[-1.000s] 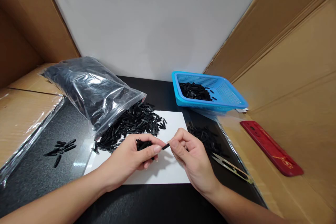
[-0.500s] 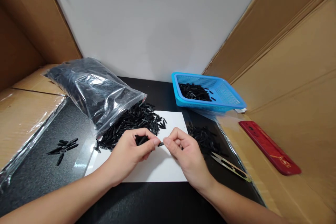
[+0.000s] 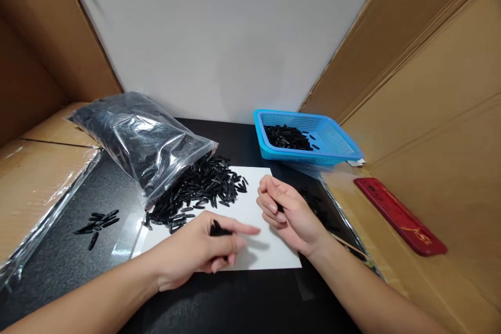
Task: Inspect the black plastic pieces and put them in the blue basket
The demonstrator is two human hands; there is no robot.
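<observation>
Left hand (image 3: 213, 242) and right hand (image 3: 287, 214) are now parted at lower centre, so the shared pinch of half a second ago is judged released. Black pieces (image 3: 218, 229) are clasped in the left, index extended; a dark piece (image 3: 279, 207) seems enclosed by the right. The pile (image 3: 207, 180) is spread mid-frame.

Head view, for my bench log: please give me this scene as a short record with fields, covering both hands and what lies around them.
Left hand: curled around several slender black pieces, index finger extended
Right hand: fingers curled; a dark bit shows within, too little to identify
Main pile: black pieces, at least partly on the white sheet
Clear plastic bag: dark contents, lying against the pile
Blue basket: black pieces, mostly toward its left side
Red phone: far right, apart from both hands
</observation>
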